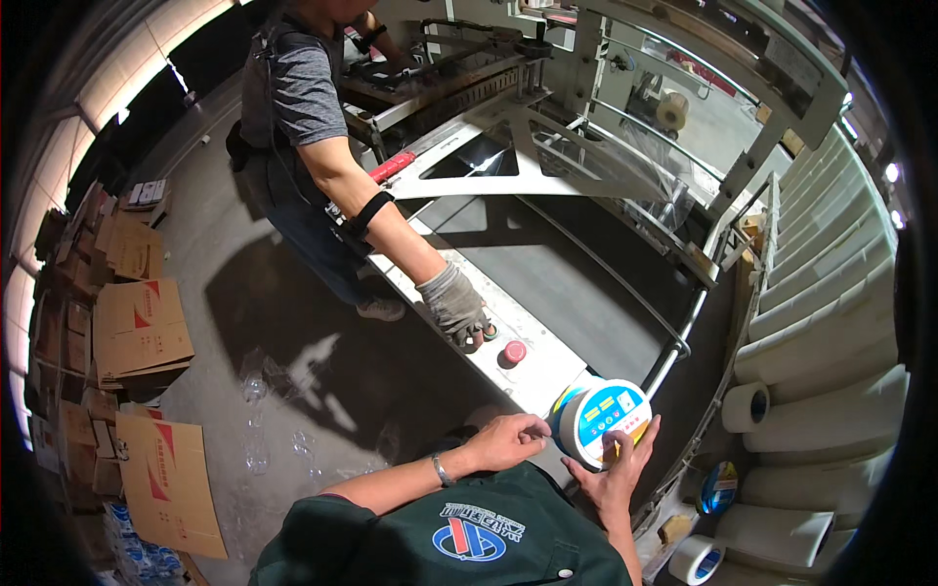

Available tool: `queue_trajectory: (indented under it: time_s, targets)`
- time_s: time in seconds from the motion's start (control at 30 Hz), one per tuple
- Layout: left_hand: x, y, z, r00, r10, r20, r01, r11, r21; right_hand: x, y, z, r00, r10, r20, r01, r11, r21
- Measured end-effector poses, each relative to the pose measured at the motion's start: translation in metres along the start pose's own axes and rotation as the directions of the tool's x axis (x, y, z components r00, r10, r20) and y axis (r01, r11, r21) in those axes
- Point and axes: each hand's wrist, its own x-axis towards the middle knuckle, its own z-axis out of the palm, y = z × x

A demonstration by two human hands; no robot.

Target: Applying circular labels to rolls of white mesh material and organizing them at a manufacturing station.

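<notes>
A round white roll with a blue and yellow label (604,418) is held up at the near end of a packing machine. My right hand (618,471) cups it from below, fingers against its labelled face. My left hand (506,439) touches its left edge with the fingertips. A co-worker's grey-gloved hand (455,309) rests on the machine's white control panel (532,376), at a small button beside a red round button (513,352).
The machine's dark conveyor bed (576,283) runs away from me, with a sealing frame (528,156) behind. Stacked white rolls (831,322) fill the right; loose rolls (747,405) lie near. Flattened cardboard boxes (142,327) are piled on the floor at left.
</notes>
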Motion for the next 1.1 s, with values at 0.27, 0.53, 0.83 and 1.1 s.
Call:
queue_trajectory:
  time_s: [0.27, 0.53, 0.83, 1.1]
  targets:
    - [-0.002, -0.004, -0.004, 1.0, -0.005, 0.028, 0.005, 1.0, 0.001, -0.001, -0.004, 0.0, 1.0, 0.031, 0.001, -0.031, 0.999, -0.007]
    - [-0.004, -0.006, -0.007, 0.999, 0.013, 0.042, -0.014, 0.999, 0.028, -0.004, -0.002, 0.002, 1.0, 0.029, -0.001, -0.029, 1.0, -0.011]
    - [-0.005, -0.006, -0.007, 0.999, 0.013, 0.044, -0.013, 1.0, 0.007, -0.003, 0.0, 0.002, 1.0, 0.01, 0.008, -0.01, 0.999, -0.037]
    - [-0.013, -0.003, -0.012, 0.999, 0.023, 0.033, -0.024, 0.999, 0.036, -0.006, -0.017, -0.006, 0.996, 0.076, 0.037, -0.078, 0.995, 0.057]
